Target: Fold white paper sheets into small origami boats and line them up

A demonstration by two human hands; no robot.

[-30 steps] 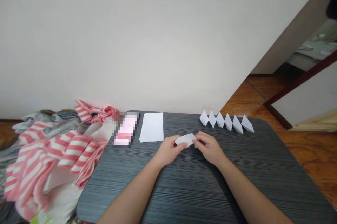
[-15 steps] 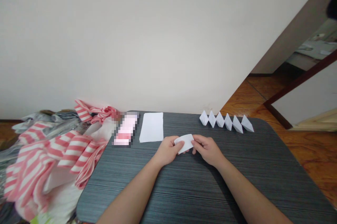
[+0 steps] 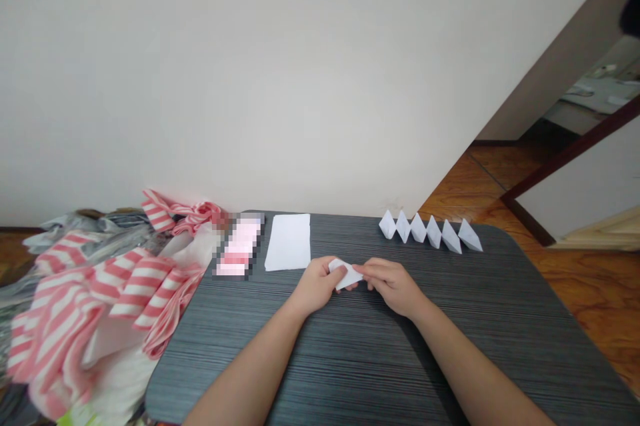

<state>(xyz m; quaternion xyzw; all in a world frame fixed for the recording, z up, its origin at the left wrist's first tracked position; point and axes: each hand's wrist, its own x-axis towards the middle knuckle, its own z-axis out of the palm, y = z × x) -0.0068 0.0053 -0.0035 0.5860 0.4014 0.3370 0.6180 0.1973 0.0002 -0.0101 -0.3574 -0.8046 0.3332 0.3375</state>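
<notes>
Six white folded paper boats line the far right of the bench, finished as I judge it; the folded paper I'm working looks only partly shaped. A stack of white sheets lies flat, unfolded, beyond my left hand. The folded paper sits between my hands: the left grips it under the thumb, while my right hand's fingertips meet its right end (pinching or merely pressing, I can't tell).

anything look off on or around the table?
Striped cloth heap left of the table: jumbled, unlike the neat row of folded papers. A pixelated patch hides part of the table. Held paper shows no obvious damage.
</notes>
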